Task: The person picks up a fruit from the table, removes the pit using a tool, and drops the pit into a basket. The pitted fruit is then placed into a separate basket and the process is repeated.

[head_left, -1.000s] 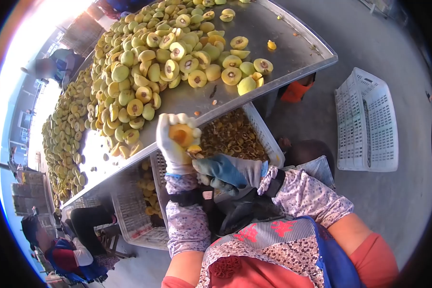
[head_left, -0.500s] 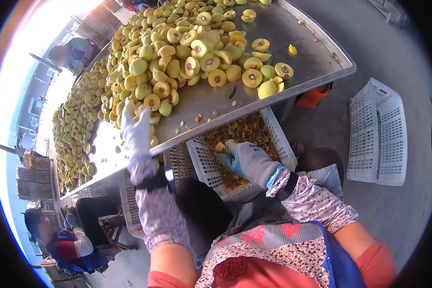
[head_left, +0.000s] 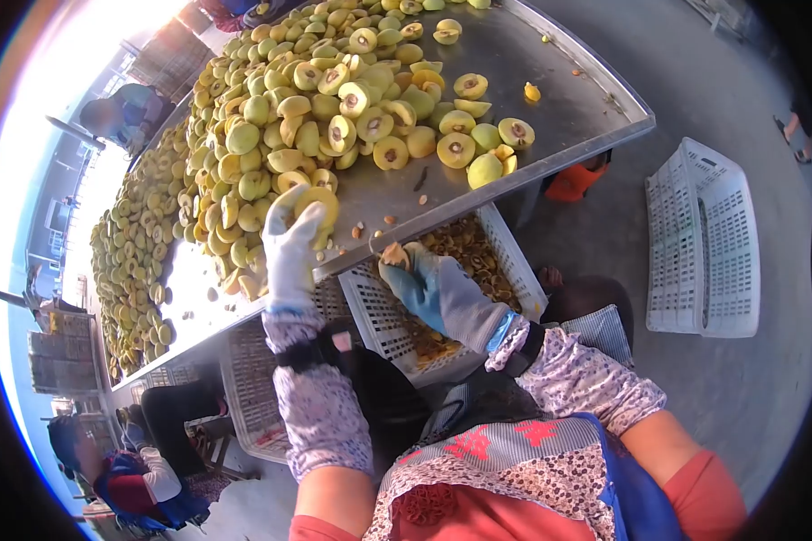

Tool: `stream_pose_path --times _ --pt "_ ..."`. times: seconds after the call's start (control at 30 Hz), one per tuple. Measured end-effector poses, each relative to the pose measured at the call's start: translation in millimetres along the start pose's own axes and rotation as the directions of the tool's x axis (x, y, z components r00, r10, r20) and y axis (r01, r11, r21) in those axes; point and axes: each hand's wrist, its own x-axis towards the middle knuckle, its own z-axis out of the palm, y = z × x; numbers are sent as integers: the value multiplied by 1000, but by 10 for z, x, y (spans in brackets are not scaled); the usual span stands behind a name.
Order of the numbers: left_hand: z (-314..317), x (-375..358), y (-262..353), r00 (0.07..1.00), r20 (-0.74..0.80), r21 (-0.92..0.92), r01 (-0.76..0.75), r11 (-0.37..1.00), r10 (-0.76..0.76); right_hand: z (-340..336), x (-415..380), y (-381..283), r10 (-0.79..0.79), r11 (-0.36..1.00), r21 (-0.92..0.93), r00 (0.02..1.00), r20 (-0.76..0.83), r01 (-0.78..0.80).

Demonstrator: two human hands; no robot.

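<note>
My left hand (head_left: 293, 248), in a white glove, is closed around a yellow-green peach half (head_left: 321, 215) at the near edge of a heap of peach halves (head_left: 271, 135). In my right hand (head_left: 438, 288), in a grey and blue glove, is a small tool (head_left: 393, 255) with a tan end and a thin curved tip. Most of it is hidden by the fingers. This hand is above a white crate (head_left: 505, 261) of brownish fruit scraps, just in front of the metal table's edge. Several loose pits (head_left: 357, 232) lie on the table between the hands.
The metal table (head_left: 568, 99) has a raised rim. Stacked white crates (head_left: 699, 243) stand on the floor at right. Another crate (head_left: 262, 388) is under the table. One person (head_left: 140, 473) sits at lower left, and another (head_left: 126, 117) is across the table.
My left hand has moved right and closed on a peach half. My right hand has risen slightly to the left, nearer the table edge, still with the tool.
</note>
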Motion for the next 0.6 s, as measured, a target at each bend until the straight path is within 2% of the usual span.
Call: stream_pose_path --times 0.07,0.1,0.13,0.17,0.2,0.23,0.27,0.3,0.33,0.4,0.47,0.5,0.57,0.6 --pt "259 -293 76 994 79 -216 87 973 -72 3 26 -41 -55 984 163 996 -69 66" --pt "319 -344 -60 998 65 -273 13 962 5 31 36 -22 -54 985 160 996 -69 65" --pt "395 -422 -108 998 69 -355 38 934 -15 69 52 21 -82 947 305 995 -60 97" --pt "463 -480 -236 986 28 -84 -161 983 164 90 47 51 -109 888 444 993 -54 122" --pt "521 -540 -360 939 36 198 -341 919 341 71 16 31 -105 890 442 993 -50 116" --pt "606 -629 -237 745 222 588 -617 522 630 27 -7 -18 -67 910 410 998 3 60" --pt "683 -644 -196 745 217 588 -616 524 631 -1 -12 -45 -29 927 374 998 54 7" --pt "760 -636 -177 944 -57 3 -324 946 324 24 -9 0 -28 928 372 998 55 5" --pt "844 -651 -126 990 -40 -638 76 766 -132 71 -7 74 -33 936 349 999 5 29" --pt "884 -687 -57 990 -58 -596 70 800 -130 74 -14 92 -37 944 327 998 -45 50" --pt "781 -639 -128 994 23 -533 99 840 -103 -20 -15 -2 91 987 130 996 16 -92" --pt "816 -641 -115 991 -58 -554 66 830 -118 -12 -10 3 92 987 128 996 18 -94" --pt "815 -647 -102 989 -66 -552 72 831 -129 27 0 12 33 999 -17 999 35 -32" --pt "813 -652 -95 988 -71 -547 78 834 -138 31 4 8 36 999 -16 999 36 -35"
